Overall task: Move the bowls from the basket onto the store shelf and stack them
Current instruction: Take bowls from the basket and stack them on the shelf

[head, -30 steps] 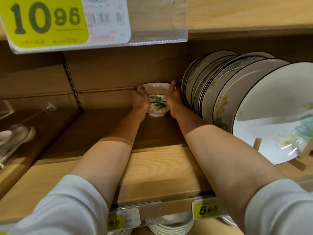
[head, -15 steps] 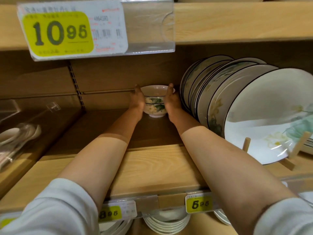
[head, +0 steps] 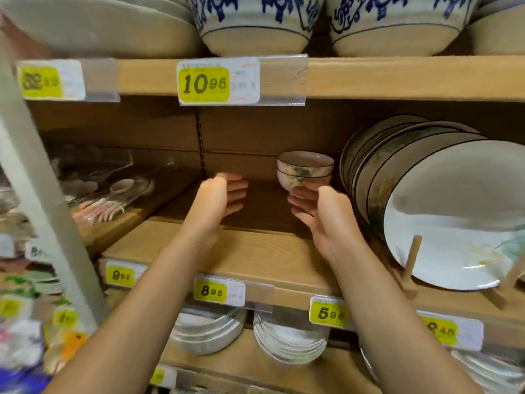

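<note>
Two floral bowls (head: 304, 172) sit nested in a stack at the back of the wooden shelf (head: 255, 257), just left of the upright plates (head: 426, 200). Both the left hand (head: 220, 199) and right hand (head: 326, 216) hang open and empty in front of the stack, gripping nothing (the basket is out of view). This placement looks complete; the next move likely calls for fetching another bowl from the basket

Two bare forearms in view, no sleeve visible on either. Left hand (head: 217, 200): no ring, watch or glove seen behind the fingers (head: 237, 184). Right hand (head: 326, 214): likewise unadorned, wrist bare. Fingernail detail too blurred to assess.
</note>
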The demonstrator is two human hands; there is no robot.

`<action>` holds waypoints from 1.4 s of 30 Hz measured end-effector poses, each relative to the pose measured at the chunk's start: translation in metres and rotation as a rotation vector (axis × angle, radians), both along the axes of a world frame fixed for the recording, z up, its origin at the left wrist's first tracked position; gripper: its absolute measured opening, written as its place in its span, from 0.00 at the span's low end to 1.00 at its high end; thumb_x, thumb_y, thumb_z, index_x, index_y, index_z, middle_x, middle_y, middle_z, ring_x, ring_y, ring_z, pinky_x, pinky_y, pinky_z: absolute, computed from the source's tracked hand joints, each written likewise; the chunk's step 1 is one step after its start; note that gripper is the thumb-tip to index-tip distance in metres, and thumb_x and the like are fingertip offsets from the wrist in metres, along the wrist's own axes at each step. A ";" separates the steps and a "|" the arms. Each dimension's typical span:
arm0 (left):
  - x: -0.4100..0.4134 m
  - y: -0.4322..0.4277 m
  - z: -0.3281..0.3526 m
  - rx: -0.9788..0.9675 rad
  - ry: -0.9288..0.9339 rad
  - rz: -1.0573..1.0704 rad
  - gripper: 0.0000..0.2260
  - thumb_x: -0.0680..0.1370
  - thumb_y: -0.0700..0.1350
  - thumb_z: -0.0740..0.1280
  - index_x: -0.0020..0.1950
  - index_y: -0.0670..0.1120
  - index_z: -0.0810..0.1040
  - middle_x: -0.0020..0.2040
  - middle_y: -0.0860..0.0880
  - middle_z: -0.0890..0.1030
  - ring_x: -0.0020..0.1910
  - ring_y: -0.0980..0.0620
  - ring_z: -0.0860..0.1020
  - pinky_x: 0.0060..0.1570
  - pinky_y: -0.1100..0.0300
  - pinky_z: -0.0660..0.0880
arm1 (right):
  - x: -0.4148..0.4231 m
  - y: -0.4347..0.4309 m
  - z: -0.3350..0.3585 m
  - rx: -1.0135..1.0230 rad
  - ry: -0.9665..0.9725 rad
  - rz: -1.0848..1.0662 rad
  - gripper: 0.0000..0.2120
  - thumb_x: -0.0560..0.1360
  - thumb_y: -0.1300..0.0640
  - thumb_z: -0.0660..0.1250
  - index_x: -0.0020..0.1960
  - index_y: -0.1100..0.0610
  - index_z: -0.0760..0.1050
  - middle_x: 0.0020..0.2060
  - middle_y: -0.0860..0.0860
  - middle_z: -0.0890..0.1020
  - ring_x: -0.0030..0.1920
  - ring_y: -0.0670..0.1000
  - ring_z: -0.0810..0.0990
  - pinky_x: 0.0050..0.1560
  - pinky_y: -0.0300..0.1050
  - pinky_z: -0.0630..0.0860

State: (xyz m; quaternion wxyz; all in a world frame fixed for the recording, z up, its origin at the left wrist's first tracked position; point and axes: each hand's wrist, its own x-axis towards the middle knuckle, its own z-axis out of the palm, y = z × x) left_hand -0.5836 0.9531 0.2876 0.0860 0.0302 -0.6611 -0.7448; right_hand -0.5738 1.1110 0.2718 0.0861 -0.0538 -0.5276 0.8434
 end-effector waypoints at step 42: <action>0.265 -0.513 -0.291 -0.059 -0.674 0.647 0.08 0.79 0.38 0.60 0.45 0.40 0.78 0.35 0.45 0.81 0.32 0.48 0.76 0.33 0.61 0.70 | 0.100 -0.494 -0.325 0.523 -0.537 0.844 0.09 0.79 0.59 0.62 0.55 0.61 0.76 0.45 0.58 0.83 0.44 0.55 0.82 0.43 0.45 0.77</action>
